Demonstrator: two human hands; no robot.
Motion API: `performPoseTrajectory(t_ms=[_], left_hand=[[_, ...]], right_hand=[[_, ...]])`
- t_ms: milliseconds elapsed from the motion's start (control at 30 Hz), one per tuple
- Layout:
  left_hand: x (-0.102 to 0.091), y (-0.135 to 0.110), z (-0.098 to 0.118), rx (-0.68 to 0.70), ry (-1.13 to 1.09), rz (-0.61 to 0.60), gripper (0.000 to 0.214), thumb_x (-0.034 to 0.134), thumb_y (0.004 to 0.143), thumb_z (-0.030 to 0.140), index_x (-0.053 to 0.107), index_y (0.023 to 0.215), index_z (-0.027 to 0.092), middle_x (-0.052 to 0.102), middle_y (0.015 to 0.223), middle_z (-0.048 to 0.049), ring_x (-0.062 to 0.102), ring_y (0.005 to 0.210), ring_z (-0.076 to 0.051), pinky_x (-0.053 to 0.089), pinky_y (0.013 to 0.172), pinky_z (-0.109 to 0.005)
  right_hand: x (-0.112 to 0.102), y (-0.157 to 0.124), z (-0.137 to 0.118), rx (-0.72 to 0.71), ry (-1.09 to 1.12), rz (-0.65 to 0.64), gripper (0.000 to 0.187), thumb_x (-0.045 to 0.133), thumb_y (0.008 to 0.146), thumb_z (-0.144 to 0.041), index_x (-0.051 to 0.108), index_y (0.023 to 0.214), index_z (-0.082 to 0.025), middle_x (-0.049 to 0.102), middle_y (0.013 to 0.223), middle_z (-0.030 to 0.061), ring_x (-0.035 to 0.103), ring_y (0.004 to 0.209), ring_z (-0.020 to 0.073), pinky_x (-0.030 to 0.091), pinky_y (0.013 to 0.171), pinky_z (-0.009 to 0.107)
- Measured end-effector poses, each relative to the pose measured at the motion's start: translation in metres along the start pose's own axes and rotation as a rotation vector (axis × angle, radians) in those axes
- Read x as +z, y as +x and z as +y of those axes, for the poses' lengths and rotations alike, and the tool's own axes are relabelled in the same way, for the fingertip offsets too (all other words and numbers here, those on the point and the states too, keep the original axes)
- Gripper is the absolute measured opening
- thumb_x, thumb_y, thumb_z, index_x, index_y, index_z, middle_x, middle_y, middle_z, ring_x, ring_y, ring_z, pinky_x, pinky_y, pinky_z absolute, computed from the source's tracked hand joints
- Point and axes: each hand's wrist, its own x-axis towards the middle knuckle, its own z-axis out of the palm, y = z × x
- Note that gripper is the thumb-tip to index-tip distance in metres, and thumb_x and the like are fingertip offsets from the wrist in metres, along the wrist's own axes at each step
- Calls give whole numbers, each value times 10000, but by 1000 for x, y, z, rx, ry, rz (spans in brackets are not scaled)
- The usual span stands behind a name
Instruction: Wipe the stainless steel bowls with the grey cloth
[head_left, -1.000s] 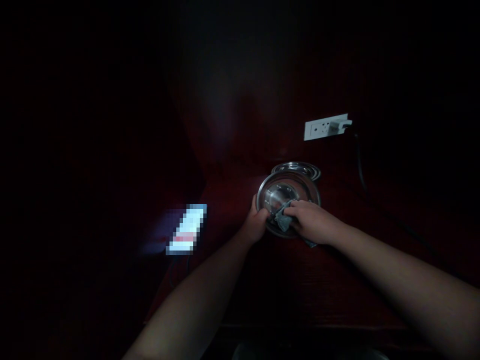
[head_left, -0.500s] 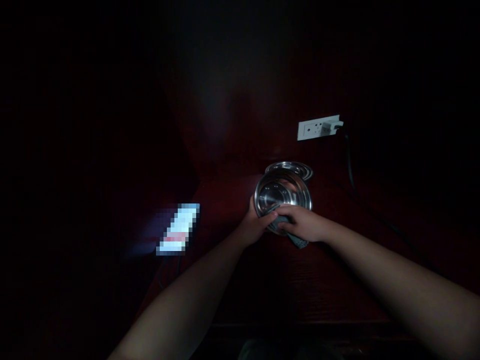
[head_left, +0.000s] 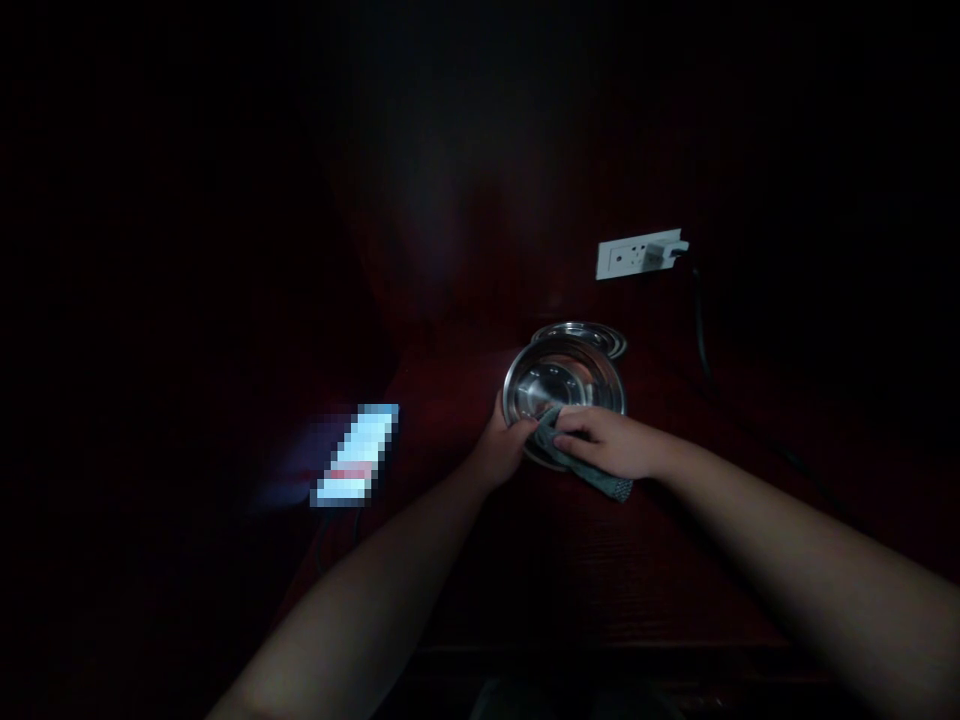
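Right now the steel bowl [head_left: 564, 385] is held tilted over the dark red worktop [head_left: 570, 570], just before a second steel dish [head_left: 581, 332], its left rim gripped by the left hand [head_left: 501, 452], while the right hand [head_left: 611, 445] clenches its fingers on a grey cloth [head_left: 600, 480] over the near rim. Wiping seems the step in hand; reaching the rest, I'd judge, calls for turning the bowl steadily.
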Motion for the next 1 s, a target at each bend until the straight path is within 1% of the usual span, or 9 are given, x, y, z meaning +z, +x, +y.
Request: performPoseTrajectory(t_ms=[100,200,300,467,600,733,867,1000], left_hand=[[-1,2,0,8,21,3,578,660,639,199,511,1196,160,660,1069,-76,603,1029,-245,438,963,-396],[-2,3,0,24,28,0,591,645,623,179,508,1197,164,659,1078,-73,604,1016,-240,445,955,-392],[-2,4,0,24,22,-1,601,639,614,167,514,1202,169,658,1096,-72,607,1006,-235,455,941,-381],[-3,4,0,-15,-23,-6,548,639,613,169,545,1152,154,653,1128,-89,604,1022,-242,468,921,-376],[-4,5,0,-24,-20,16,538,645,612,165,553,1141,156,666,1101,-87,604,1041,-258,465,931,-386],[-6,6,-3,0,-25,-3,617,683,622,198,511,1213,164,655,1123,-89,598,1057,-258,450,952,-397],[-8,7,-5,37,-12,-9,630,715,644,236,492,1229,168,641,1139,-89,596,1042,-243,443,955,-391],[-11,7,-5,36,1,19,598,720,653,237,506,1208,168,642,1112,-83,597,1026,-240,444,948,-395]], right_hand=[[-3,-2,3,56,-200,34,246,500,899,-294,626,727,-170,623,834,86,576,814,213,461,804,379],[-5,-2,3,116,-404,58,228,542,871,-294,635,700,-174,631,849,102,576,853,247,451,838,407],[-5,-2,2,172,-539,85,198,558,857,-283,678,750,-168,638,893,119,569,895,277,446,864,431],[-7,0,0,239,-611,138,170,571,837,-238,714,867,-151,649,978,142,571,946,295,442,886,435],[-7,0,-3,223,-590,107,142,580,823,-235,703,829,-164,663,934,124,593,923,289,445,859,433],[-7,-1,-4,185,-500,61,96,592,807,-236,667,792,-177,672,879,103,610,881,274,448,817,411],[-4,-2,-3,160,-316,33,75,590,801,-225,639,796,-169,670,897,100,607,871,245,454,808,376],[0,-2,0,94,-126,32,87,582,809,-224,645,826,-166,668,924,92,606,875,224,457,807,359]])
